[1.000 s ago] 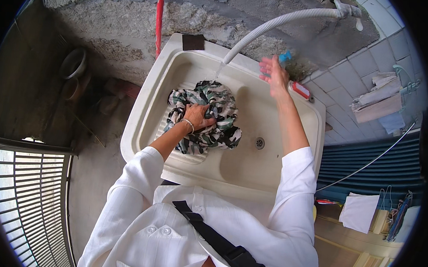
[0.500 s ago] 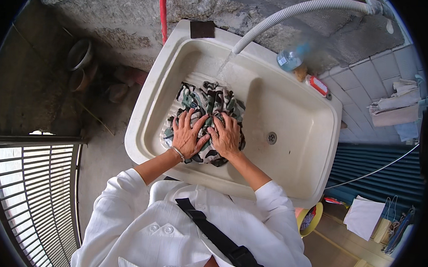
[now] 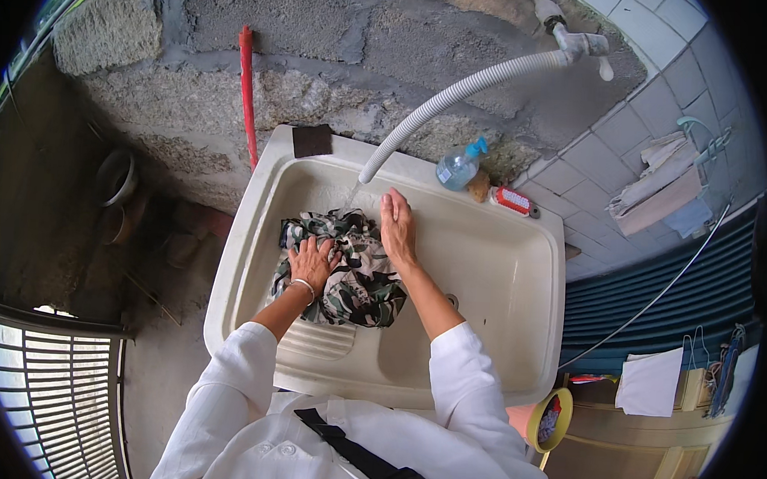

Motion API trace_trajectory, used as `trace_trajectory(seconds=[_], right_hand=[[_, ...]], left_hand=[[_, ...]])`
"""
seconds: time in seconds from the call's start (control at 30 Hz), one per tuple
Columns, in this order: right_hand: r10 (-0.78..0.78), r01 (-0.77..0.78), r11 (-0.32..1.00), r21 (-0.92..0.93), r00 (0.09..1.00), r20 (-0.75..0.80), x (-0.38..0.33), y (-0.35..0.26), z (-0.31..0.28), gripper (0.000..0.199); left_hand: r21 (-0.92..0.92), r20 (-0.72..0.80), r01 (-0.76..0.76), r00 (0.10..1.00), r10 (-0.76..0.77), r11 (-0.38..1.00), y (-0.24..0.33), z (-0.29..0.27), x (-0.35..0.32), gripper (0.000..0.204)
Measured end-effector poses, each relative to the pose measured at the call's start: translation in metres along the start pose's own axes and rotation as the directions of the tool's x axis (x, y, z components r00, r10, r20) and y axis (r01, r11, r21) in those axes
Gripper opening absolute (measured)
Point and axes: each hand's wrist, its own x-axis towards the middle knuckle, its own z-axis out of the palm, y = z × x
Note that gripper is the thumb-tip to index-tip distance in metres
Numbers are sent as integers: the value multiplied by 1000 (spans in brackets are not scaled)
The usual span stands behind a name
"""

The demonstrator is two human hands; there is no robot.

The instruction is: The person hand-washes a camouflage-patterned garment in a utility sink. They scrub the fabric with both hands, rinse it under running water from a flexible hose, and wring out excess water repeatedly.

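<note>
I see a wide cream laundry sink set against a rough stone wall, and the job in hand looks to me like washing a camouflage-patterned garment that lies bunched in the sink's left half, partly over the ribbed washboard slope. A grey corrugated hose curves down from the tap and ends just above the garment's far edge. My left hand lies flat on the cloth, fingers spread apart and pressing, clamped on nothing; my right hand is laid out long, fingers together and straight, resting on the cloth's upper right edge near the hose mouth. To do this well, I judge the left palm should pin the bundle while the right pushes the fabric along the ribs under the water. On the back rim stand a blue-capped spray bottle and a red scrubbing brush, well apart from both hands.
</note>
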Motion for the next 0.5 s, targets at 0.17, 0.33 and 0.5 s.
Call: trace_trajectory(seconds=[0.17, 0.33, 0.5], right_hand=[[-261, 409, 817, 406, 891, -372, 58, -153, -65, 52], [-260, 470, 719, 511, 865, -430, 93, -223, -108, 45], [-237, 392, 675, 625, 918, -319, 98, -247, -118, 33]], left_hand=[[10, 70, 33, 997, -34, 999, -3, -17, -2, 40], [24, 49, 10, 999, -12, 1000, -3, -12, -3, 38], [19, 28, -2, 1000, 2, 1000, -6, -12, -5, 38]])
